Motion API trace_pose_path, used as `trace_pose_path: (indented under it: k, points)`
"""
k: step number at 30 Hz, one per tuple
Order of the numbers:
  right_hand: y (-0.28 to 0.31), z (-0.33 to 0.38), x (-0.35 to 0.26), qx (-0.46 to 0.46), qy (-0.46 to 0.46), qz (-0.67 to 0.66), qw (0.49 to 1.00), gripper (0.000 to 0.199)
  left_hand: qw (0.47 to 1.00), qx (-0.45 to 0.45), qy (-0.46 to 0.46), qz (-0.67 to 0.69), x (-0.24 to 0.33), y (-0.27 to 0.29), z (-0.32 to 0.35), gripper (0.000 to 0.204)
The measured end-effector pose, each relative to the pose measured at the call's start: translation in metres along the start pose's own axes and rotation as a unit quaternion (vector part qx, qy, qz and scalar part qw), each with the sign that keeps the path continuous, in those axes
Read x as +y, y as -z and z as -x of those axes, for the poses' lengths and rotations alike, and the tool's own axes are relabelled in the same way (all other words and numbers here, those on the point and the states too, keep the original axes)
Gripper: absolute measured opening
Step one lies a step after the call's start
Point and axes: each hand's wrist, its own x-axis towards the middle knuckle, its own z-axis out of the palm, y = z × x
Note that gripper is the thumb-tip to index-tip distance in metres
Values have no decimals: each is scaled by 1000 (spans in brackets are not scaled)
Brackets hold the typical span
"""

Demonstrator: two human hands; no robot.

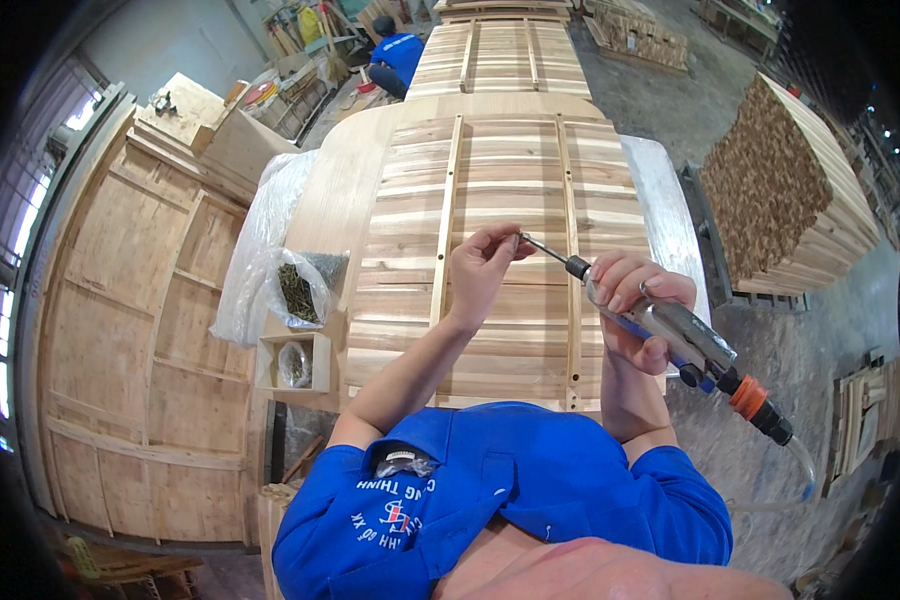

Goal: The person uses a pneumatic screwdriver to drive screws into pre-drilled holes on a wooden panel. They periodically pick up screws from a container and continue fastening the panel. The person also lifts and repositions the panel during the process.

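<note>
I stand at the near edge of a pale wooden tabletop (330,200) with a rounded far left corner, and clear plastic wrap (235,290) shows past its left and right edges. Around it is a workshop with a grey floor (650,100): a big wooden frame (200,315) with compartments to the left, a tall stack of boards (770,190) to the right, and, beyond the far left corner, a co-worker (398,55) in blue, low to the floor. One slatted panel (510,340) covers most of the tabletop, carrying two long strips (448,210) that run from its near edge to its far edge; another slatted panel (500,55) lies beyond the far edge. I count one open wooden box (322,362) at the near left corner, with one small bag (293,362) inside, and, along the left edge just past the box, an open bag of dark screws (297,293). My right hand (638,295) is wrapped around the one power screwdriver (685,335), above the panel's right side, its hose (805,470) trailing off to the right. The bit (545,247) points left, to my left hand (483,265), whose thumb and fingertips are drawn together at its tip; what they pinch is too small to tell.
</note>
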Motion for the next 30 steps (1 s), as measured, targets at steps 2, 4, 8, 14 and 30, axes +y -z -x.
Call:
trace_pose_path:
  k: [2, 4, 8, 14, 30]
  points:
    - [2, -1, 4, 0, 13, 2, 1000, 47, 999, -16, -30, -4, -3, -5, -1, 22]
    - [5, -5, 5, -4, 35, 7, 999, 48, 997, -30, -69, -6, -7, -6, -4, 28]
    - [14, -17, 10, 18, 112, 40, 993, 53, 980, -132, -136, -62, 2, -18, -18, 47]
    - [51, -36, 8, 58, 199, 104, 973, 61, 969, -132, -172, -118, 5, -43, -51, 60]
    - [178, -42, 50, 100, 159, 194, 963, 60, 740, -72, 194, -640, -227, -32, -284, 99]
